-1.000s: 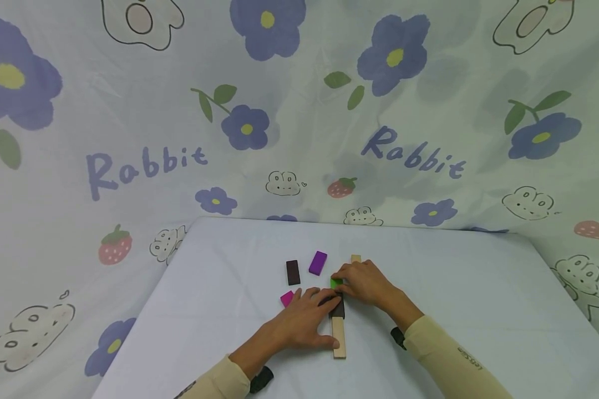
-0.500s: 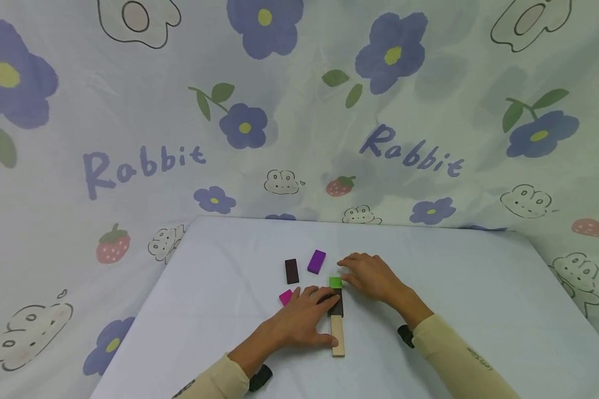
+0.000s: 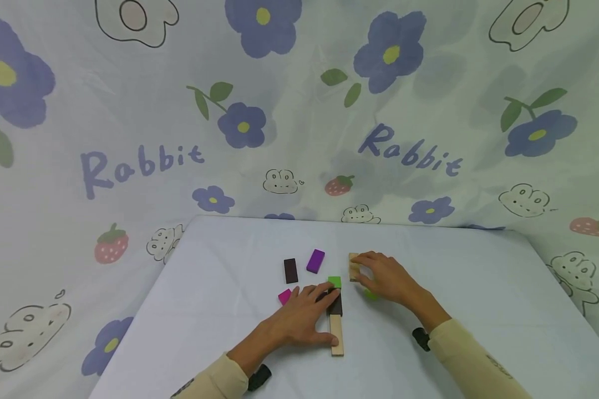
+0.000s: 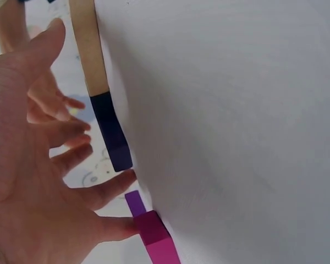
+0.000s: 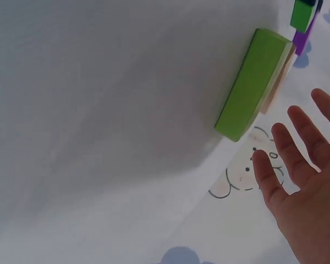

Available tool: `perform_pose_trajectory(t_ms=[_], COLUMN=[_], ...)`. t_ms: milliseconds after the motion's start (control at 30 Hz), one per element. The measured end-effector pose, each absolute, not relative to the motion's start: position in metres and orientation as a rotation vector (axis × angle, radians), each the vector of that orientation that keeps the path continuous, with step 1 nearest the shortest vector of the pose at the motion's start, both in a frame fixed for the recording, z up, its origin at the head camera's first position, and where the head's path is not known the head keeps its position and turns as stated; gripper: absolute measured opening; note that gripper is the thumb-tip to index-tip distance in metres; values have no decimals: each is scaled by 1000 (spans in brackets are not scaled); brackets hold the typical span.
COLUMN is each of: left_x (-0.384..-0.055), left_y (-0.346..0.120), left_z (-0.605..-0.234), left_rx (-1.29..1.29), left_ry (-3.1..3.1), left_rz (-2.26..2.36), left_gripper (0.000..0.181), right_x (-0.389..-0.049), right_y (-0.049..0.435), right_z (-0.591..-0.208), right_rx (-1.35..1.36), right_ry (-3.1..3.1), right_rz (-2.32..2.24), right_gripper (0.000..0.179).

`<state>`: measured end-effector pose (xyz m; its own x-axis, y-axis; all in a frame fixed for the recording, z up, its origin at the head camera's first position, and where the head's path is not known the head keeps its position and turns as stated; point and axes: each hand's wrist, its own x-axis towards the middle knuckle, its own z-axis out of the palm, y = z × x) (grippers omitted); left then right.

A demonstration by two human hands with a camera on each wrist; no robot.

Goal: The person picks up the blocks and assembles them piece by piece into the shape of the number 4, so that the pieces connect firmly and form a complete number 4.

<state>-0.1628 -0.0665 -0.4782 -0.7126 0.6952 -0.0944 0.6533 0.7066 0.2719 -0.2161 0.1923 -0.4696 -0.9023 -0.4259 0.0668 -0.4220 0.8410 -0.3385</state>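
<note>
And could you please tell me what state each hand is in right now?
Left hand: open, spread over the row of blocks.
Right hand: open at the far wooden block; contact unclear.

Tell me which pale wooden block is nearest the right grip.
The far pale block, lying apart from the row; the near pale block forms the row's near end.

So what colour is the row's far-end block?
The block is green, best in the head view.
</note>
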Motion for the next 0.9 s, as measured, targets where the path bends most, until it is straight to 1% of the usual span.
perform_pose_trajectory(t_ms=[167,433,533,767,900], left_x=[-163,-167,-168,-170,-171], left_y=[-66,-67,-67,-65,-64], left_z=[-477,-478,-477,-478,-479], left_rx=[1079,1077,1078,1053,1043], left_ry=[2727,2722,2725,2719,2709], left_rz=[344,295,304,309,317], left_gripper=[100,108,111,114,114], right_x=[-212,-205,-202,-198,-197], right_y=[203,216,220,228,230], right_z=[-471,-477,-479,-481,-483], right_rx=[-669,-565,-553,-562,-572], right_ry=[2960,2863,2850,2806,2800], right_rz=[-589,-643,-653,-685,-685], right_gripper=[56,92,103,126,134])
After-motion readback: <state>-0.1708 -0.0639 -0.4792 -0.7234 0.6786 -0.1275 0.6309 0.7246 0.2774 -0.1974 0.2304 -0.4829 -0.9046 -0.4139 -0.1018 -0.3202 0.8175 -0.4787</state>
